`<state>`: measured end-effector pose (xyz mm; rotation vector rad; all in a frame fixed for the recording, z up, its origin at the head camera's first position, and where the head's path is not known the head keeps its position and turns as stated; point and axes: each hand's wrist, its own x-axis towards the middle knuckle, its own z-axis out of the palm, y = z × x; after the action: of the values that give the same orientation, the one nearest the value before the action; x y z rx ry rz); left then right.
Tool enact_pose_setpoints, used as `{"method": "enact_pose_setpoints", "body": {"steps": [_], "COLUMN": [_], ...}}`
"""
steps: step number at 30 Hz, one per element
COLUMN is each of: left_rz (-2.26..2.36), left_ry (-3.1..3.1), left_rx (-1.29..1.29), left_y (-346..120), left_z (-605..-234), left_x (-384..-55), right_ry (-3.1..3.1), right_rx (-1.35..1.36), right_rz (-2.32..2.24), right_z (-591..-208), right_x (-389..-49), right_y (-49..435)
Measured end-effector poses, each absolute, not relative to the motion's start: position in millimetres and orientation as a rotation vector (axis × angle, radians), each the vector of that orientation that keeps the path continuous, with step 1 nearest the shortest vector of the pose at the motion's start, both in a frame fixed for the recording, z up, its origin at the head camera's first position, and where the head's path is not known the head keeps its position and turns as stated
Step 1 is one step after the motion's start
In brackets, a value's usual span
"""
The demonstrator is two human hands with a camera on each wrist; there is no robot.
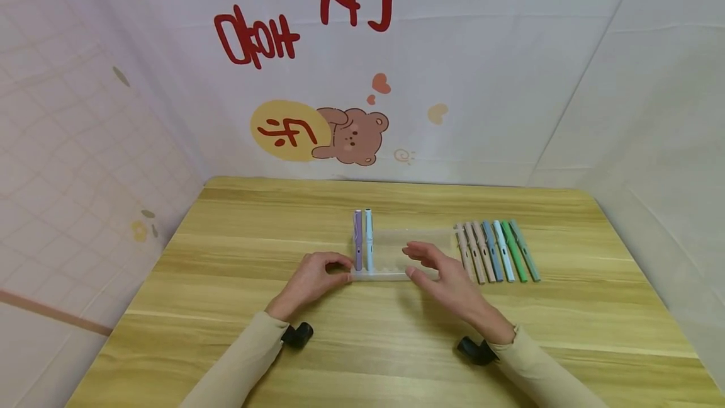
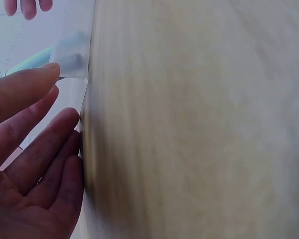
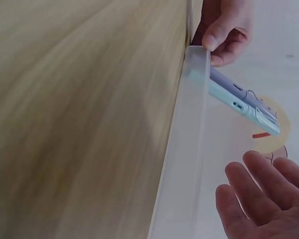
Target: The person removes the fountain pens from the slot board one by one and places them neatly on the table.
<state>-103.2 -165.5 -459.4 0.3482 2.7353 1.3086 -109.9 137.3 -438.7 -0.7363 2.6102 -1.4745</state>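
Observation:
A clear plastic pen stand (image 1: 382, 276) rests on the table with a purple pen (image 1: 358, 241) and a light blue pen (image 1: 369, 238) leaning in its left end. My left hand (image 1: 314, 282) pinches the stand's left end between thumb and fingers; the thumb is on the corner in the right wrist view. Over the stand's right part hovers my right hand (image 1: 447, 282), fingers spread and holding nothing. In the right wrist view, the stand's front wall (image 3: 182, 144) runs beside that hand. The left wrist view shows only part of the stand (image 2: 74, 55).
Right of the stand, several capped pens lie side by side in a row: brownish ones (image 1: 476, 257), blue ones (image 1: 493, 254), a bright green pen (image 1: 514, 254) and a grey-green pen (image 1: 527, 254). A printed cloth wall (image 1: 481, 93) rises behind the wooden table (image 1: 362, 345).

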Motion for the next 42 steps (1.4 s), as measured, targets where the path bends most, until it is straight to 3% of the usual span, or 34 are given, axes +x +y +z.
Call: {"method": "enact_pose_setpoints", "body": {"steps": [42], "left_rz": [1.293], "left_ry": [2.765], "left_rx": [0.400], "left_y": [-166.7], "left_z": [-462.9], "left_x": [-103.6], "right_ry": [2.585], "right_rx": [-0.697], "right_rz": [-1.388], "right_z": [-456.4], "right_x": [-137.6], "right_y": [66.8]}}
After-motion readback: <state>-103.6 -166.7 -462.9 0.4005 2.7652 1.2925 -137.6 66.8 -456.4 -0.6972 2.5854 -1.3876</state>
